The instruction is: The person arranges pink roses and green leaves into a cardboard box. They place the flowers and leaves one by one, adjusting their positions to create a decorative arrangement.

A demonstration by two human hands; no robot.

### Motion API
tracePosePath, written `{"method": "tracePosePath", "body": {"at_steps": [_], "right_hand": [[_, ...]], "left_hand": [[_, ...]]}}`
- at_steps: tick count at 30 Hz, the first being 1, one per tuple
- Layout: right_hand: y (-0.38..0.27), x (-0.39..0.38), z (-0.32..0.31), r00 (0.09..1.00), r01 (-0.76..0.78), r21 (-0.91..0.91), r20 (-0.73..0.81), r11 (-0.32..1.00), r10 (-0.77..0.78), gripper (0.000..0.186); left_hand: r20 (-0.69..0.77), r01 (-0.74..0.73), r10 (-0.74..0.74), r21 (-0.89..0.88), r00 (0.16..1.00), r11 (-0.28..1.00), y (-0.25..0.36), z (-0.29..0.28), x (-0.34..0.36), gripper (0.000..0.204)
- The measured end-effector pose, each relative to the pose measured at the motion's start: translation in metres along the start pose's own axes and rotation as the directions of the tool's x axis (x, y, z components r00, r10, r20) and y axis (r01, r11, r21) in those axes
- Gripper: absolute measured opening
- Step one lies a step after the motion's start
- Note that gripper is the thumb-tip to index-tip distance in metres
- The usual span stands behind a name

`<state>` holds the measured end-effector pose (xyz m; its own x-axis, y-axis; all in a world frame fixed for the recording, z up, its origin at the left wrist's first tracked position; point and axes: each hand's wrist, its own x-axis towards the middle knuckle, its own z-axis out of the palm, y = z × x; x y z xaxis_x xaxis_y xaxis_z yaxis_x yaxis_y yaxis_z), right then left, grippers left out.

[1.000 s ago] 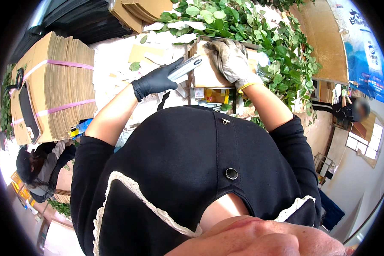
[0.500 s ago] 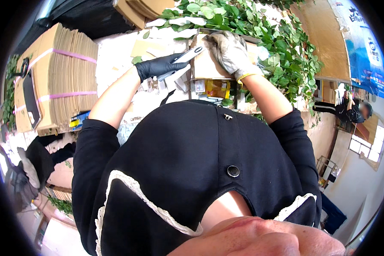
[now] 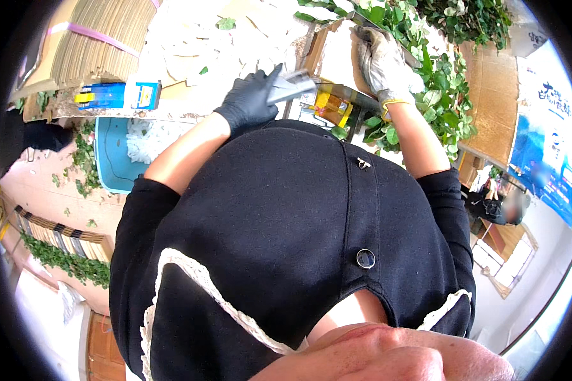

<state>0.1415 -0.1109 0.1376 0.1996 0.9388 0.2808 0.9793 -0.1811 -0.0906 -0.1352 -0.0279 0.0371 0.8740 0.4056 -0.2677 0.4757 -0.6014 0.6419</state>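
Note:
My left hand (image 3: 248,100), in a black glove, is closed around a grey metal hand tool, probably a stapler (image 3: 291,88), blurred by motion. Its front end points right, toward a piece of light brown cardboard (image 3: 342,57) in a dark-edged frame at the far middle. On the right side of that cardboard is my right hand (image 3: 382,66), in a soiled whitish work glove with a yellow cuff. Its fingers curve along the cardboard's edge and hold it; the fingertips are partly hidden. Below the frame's front edge lies a yellow packet (image 3: 332,108).
Leafy green stems (image 3: 426,108) are heaped behind and right of the frame. Paper scraps (image 3: 203,47) cover the table's left part. A strapped cardboard stack (image 3: 98,47), a blue-and-yellow box (image 3: 117,96) and a blue bin (image 3: 114,159) are at the left. Another person (image 3: 489,203) is far right.
My view has turned, bringing the blue bin into sight. The left hand with the stapler has drawn back a little from the cardboard. The right hand stays at the cardboard's right edge.

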Motion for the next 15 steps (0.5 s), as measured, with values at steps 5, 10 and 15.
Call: {"method": "tracePosePath", "body": {"at_steps": [5, 10, 15], "right_hand": [[0.001, 0.001, 0.001, 0.999, 0.016, 0.011, 0.030, 1.000, -0.016, 0.026], [0.001, 0.000, 0.001, 1.000, 0.022, 0.001, 0.011, 1.000, -0.022, 0.025], [0.000, -0.001, -0.001, 1.000, -0.011, 0.057, 0.004, 0.998, 0.011, 0.028]], "left_hand": [[-0.077, 0.009, 0.009, 0.232, 0.997, 0.973, 0.019, -0.003, 0.001, 0.095], [-0.151, -0.112, 0.190, 0.414, 0.970, 0.903, 0.017, -0.015, 0.007, 0.077], [0.033, -0.105, 0.099, 0.334, 0.995, 0.937, 0.011, -0.011, 0.018, 0.048]]}}
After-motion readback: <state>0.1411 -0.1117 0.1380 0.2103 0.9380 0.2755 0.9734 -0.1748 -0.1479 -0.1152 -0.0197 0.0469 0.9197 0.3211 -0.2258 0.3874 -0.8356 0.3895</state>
